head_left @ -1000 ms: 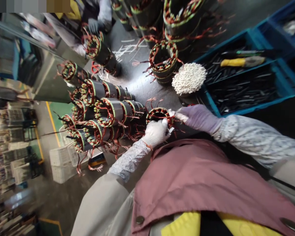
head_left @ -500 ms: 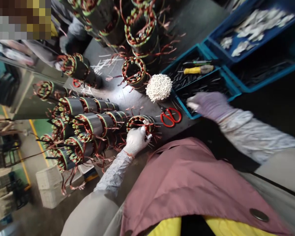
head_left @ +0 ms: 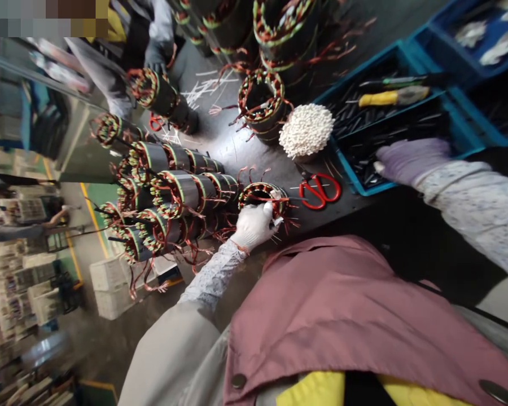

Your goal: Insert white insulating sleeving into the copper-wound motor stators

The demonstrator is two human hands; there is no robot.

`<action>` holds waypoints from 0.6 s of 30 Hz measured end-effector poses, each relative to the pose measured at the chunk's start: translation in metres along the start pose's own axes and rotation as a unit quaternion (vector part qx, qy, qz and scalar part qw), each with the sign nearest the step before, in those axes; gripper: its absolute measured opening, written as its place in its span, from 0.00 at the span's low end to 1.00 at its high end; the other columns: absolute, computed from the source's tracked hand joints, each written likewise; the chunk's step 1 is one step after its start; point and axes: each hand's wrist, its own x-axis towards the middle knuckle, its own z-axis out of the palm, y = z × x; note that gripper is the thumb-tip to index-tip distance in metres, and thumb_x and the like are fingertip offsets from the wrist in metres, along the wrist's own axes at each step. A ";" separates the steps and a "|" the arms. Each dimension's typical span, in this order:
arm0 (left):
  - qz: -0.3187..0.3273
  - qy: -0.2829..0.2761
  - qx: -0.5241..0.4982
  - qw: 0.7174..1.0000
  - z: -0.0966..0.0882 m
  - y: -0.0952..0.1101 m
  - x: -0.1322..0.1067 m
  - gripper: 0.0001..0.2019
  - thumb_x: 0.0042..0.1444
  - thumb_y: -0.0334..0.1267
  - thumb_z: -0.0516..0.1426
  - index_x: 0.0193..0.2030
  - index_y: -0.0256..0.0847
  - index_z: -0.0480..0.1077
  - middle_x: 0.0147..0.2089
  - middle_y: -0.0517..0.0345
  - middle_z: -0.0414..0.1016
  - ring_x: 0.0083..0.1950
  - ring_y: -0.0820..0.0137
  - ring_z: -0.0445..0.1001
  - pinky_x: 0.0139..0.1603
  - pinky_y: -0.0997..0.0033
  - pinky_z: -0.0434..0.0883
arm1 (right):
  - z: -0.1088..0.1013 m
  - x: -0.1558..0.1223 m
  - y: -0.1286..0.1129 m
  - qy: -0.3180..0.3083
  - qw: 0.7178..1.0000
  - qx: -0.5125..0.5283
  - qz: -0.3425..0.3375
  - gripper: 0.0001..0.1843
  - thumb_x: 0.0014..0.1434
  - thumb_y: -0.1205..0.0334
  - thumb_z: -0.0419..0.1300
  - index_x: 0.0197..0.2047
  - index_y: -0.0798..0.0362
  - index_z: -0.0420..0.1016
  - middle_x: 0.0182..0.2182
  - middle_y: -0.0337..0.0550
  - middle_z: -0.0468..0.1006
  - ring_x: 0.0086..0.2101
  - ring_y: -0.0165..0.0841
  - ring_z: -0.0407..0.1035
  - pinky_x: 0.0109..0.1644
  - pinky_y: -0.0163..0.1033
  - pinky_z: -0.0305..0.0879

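At desk edge point(head_left: 347, 211), upright copper-wound stator point(head_left: 262, 198) clasped by left hand point(head_left: 254, 226), fingers point(head_left: 267, 210) curled over rim, steadying it. Right hand point(head_left: 412, 160) held above blue tray point(head_left: 355, 175), fingers point(head_left: 383, 163) bunched, any grip unclear; red scissors point(head_left: 319, 192) lie within reach.

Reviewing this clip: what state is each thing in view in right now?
Left hand: white-gloved, gripping the stator's rim.
Right hand: purple-gloved, over the blue tray; grip unclear.
Stator: wound, copper leads sticking out.
Scissors: red-handled, lying on the bench.
Blue tray: filled with dark metal pieces.
White sleeves: packed in a dense bundle.
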 end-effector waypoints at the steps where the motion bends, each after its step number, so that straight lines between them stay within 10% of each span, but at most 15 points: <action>1: 0.000 -0.002 0.000 1.000 0.000 0.000 0.000 0.23 0.65 0.49 0.50 0.59 0.37 0.66 0.50 0.47 0.79 0.49 0.58 0.78 0.49 0.61 0.70 | -0.001 -0.001 0.004 0.006 1.000 0.006 0.010 0.17 0.66 0.63 0.56 0.49 0.67 0.78 0.49 0.73 0.75 0.54 0.55 0.69 0.44 0.55 0.57; 7: 0.005 0.014 0.001 1.000 0.003 -0.001 0.002 0.23 0.64 0.51 0.51 0.58 0.38 0.66 0.49 0.48 0.79 0.47 0.58 0.78 0.45 0.61 0.71 | 0.029 -0.047 -0.006 0.161 0.929 0.334 -0.013 0.13 0.58 0.62 0.65 0.47 0.54 0.81 0.42 0.50 0.82 0.42 0.37 0.75 0.42 0.42 0.65; 13: 0.021 0.012 -0.001 1.000 0.006 -0.003 0.004 0.22 0.64 0.51 0.51 0.56 0.37 0.67 0.47 0.46 0.79 0.46 0.58 0.78 0.45 0.62 0.70 | 0.070 -0.082 -0.102 -0.099 0.674 0.731 0.038 0.05 0.52 0.68 0.68 0.29 0.58 0.75 0.19 0.37 0.72 0.20 0.23 0.64 0.22 0.28 0.61; 18: 0.028 0.022 -0.007 0.999 0.008 -0.005 0.004 0.22 0.64 0.51 0.51 0.57 0.36 0.66 0.47 0.46 0.78 0.45 0.58 0.78 0.44 0.62 0.70 | 0.061 -0.080 -0.126 -0.091 0.686 0.718 0.068 0.06 0.52 0.76 0.64 0.32 0.57 0.78 0.22 0.39 0.76 0.23 0.28 0.70 0.28 0.33 0.69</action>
